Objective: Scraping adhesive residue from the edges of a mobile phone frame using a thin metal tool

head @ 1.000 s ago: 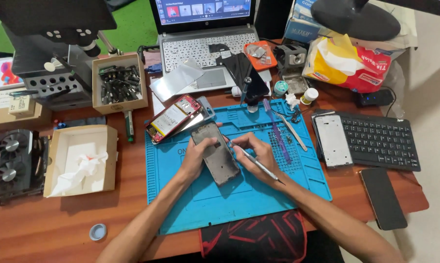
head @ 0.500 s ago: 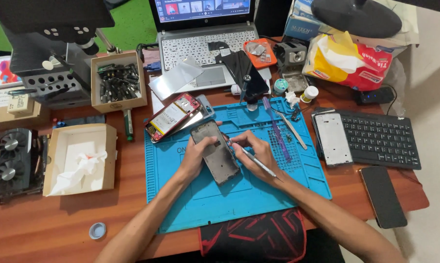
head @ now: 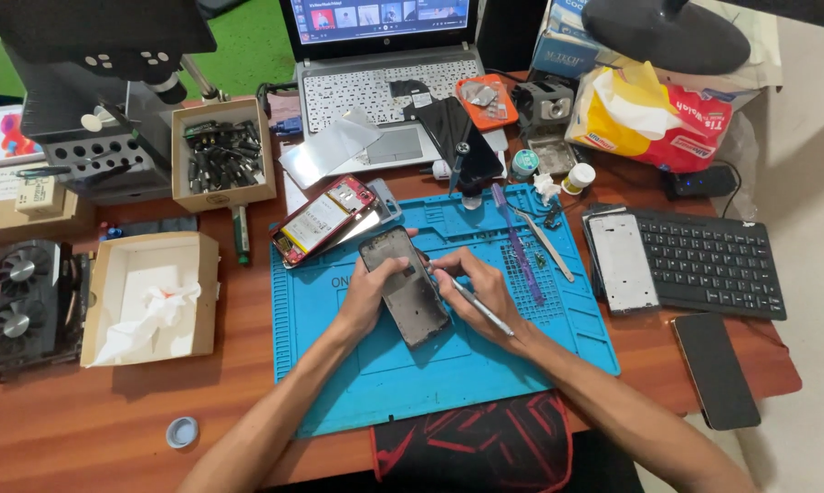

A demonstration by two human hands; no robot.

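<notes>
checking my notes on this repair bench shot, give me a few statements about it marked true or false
1. The left hand steadies a dark phone frame on the blue mat. True.
2. The right hand is empty. False: it holds a thin silver tool.
3. The laptop is closed. False: it stands open, screen lit.
4. A black keyboard lies right of the mat. True.
5. The opened phone lies on the keyboard. False: it sits at the mat's upper left corner.

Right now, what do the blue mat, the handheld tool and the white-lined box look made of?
Mat: likely silicone or rubber, matte blue, moulded compartments along its top edge. Tool in right hand: seems metal, slim with a silvery sheen. Box: cardboard, brown outside, dull white inside, open flaps.
</notes>
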